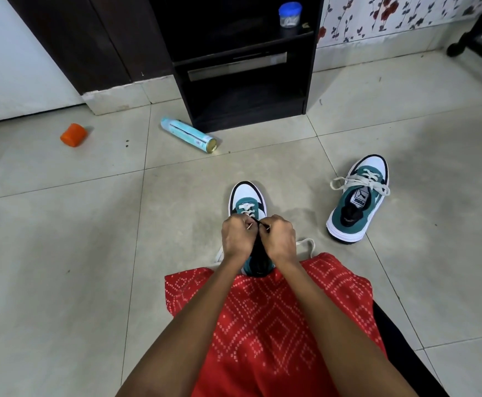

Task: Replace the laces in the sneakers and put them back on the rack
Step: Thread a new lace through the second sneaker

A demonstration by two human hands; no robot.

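Home: tiled floor point(62, 224), floral wallpaper point(377, 15), shoe rack point(242, 81).

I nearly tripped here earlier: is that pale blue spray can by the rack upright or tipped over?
Tipped over. The pale blue spray can lies on its side on the tiled floor, its gold base facing the camera, beside the dark wooden rack.
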